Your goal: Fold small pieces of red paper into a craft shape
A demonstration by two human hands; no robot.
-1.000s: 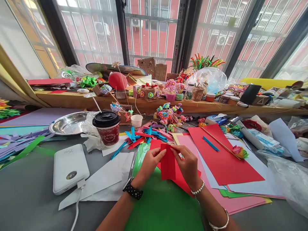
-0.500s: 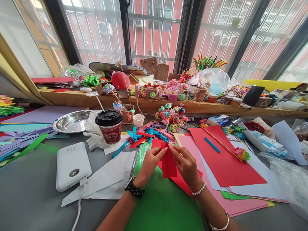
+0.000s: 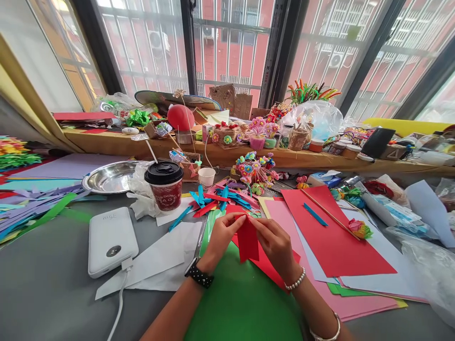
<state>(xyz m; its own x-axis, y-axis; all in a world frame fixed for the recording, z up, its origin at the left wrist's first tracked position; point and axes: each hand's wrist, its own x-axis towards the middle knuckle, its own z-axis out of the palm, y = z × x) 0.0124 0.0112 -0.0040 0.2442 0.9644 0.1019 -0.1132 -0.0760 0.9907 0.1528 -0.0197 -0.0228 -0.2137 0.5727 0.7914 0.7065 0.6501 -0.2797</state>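
Observation:
Between my two hands hangs a small strip of red paper [image 3: 248,242], creased down its length. My left hand [image 3: 224,237], with a dotted watch band at the wrist, pinches its top edge between thumb and fingers. From the other side my right hand [image 3: 273,240], wearing a beaded bracelet, pinches the same top edge close by. Beneath the strip lie another piece of red paper [image 3: 272,271] and a green mat [image 3: 245,303]. Beyond my fingertips is a pile of folded blue and red paper strips [image 3: 227,195].
Left of my hands are white paper sheets [image 3: 156,260], a white power bank [image 3: 113,241] with a cable, a lidded cup [image 3: 165,192] and a metal tray [image 3: 87,183]. To the right, a large red sheet [image 3: 341,241] bears a stick with a paper flower [image 3: 359,228].
My fingertips have come closer together at the strip's top edge, and the strip now folds inward along its middle. The view has shifted slightly.

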